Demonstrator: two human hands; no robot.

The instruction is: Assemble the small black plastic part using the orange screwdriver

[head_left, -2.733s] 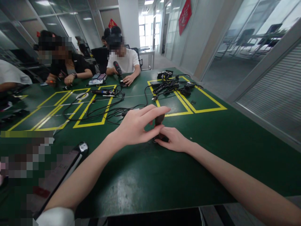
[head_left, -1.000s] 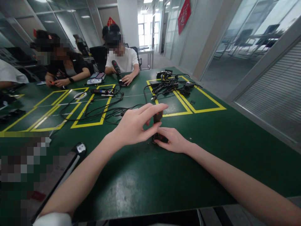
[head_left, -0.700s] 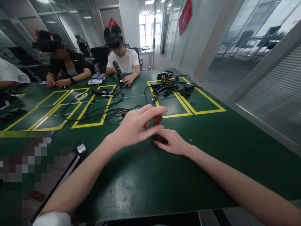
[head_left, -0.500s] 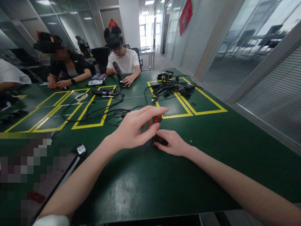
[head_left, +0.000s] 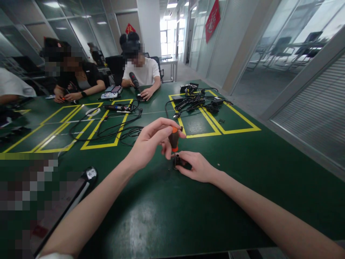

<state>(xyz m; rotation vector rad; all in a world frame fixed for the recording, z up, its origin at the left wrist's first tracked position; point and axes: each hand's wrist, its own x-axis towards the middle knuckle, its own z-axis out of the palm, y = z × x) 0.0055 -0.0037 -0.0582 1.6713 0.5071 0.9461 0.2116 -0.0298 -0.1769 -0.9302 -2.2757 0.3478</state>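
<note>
In the head view, my left hand (head_left: 151, 140) grips the handle of an orange and black screwdriver (head_left: 174, 139), thumb and fingers closed around its upper end. The screwdriver stands upright, its short shaft pointing down at a small black part (head_left: 176, 160). My right hand (head_left: 198, 166) pinches that part against the green tabletop (head_left: 151, 212). Fingers cover much of the part, so I cannot tell its exact kind. Whether the tip sits in a screw is too small to see.
Black adapters and cables (head_left: 192, 99) lie inside yellow tape outlines at the back right. More black cables (head_left: 107, 124) run across the left middle. A dark case (head_left: 90, 176) lies near left. Across the table, one person (head_left: 145, 75) holds a power driver (head_left: 134, 80); another person (head_left: 81, 81) sits beside.
My left fingers have gone from stretched over the screwdriver's top to wrapped around its handle, which now shows more. My right hand keeps its hold on the black part in nearly the same place.
</note>
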